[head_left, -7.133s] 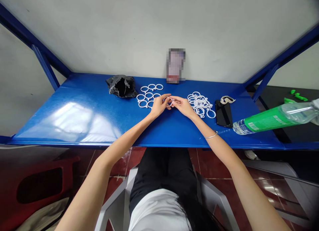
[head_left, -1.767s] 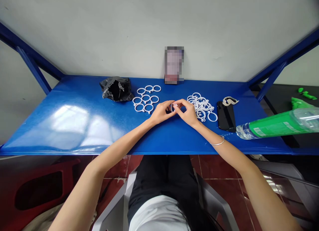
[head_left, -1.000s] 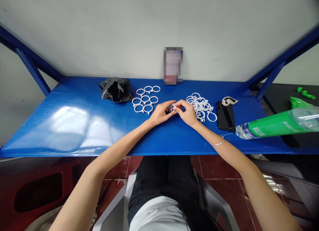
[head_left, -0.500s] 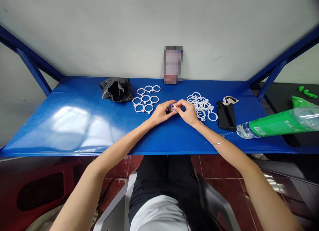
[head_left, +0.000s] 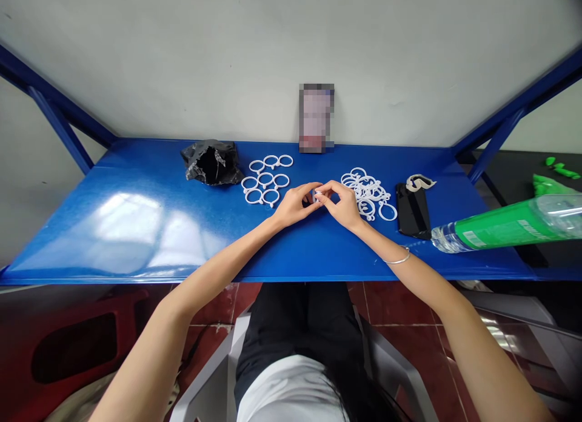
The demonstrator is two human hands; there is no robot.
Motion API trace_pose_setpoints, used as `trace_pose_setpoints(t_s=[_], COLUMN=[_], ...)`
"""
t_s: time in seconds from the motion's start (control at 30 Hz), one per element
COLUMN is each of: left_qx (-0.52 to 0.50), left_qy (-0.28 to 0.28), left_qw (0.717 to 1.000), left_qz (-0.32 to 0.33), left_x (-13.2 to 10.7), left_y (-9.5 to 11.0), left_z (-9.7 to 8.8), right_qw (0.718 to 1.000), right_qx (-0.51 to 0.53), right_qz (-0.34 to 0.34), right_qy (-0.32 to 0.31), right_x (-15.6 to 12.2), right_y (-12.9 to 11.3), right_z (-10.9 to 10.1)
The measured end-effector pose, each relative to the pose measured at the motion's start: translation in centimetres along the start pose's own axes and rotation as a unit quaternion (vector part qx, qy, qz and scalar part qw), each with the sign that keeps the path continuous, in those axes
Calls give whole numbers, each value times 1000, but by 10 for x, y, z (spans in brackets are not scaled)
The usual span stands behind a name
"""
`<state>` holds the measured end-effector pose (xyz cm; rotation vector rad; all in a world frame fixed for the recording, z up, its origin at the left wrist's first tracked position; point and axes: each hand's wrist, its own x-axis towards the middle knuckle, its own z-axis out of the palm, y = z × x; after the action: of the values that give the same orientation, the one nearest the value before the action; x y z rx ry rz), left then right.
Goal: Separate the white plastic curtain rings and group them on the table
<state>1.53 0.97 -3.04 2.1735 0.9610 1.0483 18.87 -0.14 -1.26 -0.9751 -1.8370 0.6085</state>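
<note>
My left hand (head_left: 296,204) and my right hand (head_left: 340,204) meet over the middle of the blue table, fingertips together. Between them they pinch a white ring (head_left: 317,195), most of it covered by the fingers; it looks like the white plastic curtain rings lying around. To the left of my hands, several curtain rings (head_left: 265,180) lie spread in loose rows, each with a small eyelet. Just past my right hand is a tangled heap of the same rings (head_left: 369,190), one of them lying at its right edge.
A crumpled black plastic bag (head_left: 213,162) sits open at the back left. A phone-like panel (head_left: 316,119), blurred, leans on the wall. To the right are a black phone (head_left: 413,213), a whitish curled strip (head_left: 419,183) on it, and a green-labelled bottle (head_left: 504,225).
</note>
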Motion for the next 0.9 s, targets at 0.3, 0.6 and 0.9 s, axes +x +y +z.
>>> trace_pose_setpoints(t_s=[0.3, 0.6, 0.9], left_qx=[20, 54, 57], left_qy=[26, 71, 97], left_qw=[999, 996, 994], left_qz=[-3, 12, 13], left_x=[0, -2, -3], left_y=[-2, -5, -4], left_z=[1, 2, 2], right_qw=[1000, 999, 999], right_qx=[-12, -14, -15], right_qz=[-15, -41, -34], right_qy=[14, 27, 27], right_x=[0, 0, -1], right_y=[-5, -6, -5], right_z=[0, -2, -2])
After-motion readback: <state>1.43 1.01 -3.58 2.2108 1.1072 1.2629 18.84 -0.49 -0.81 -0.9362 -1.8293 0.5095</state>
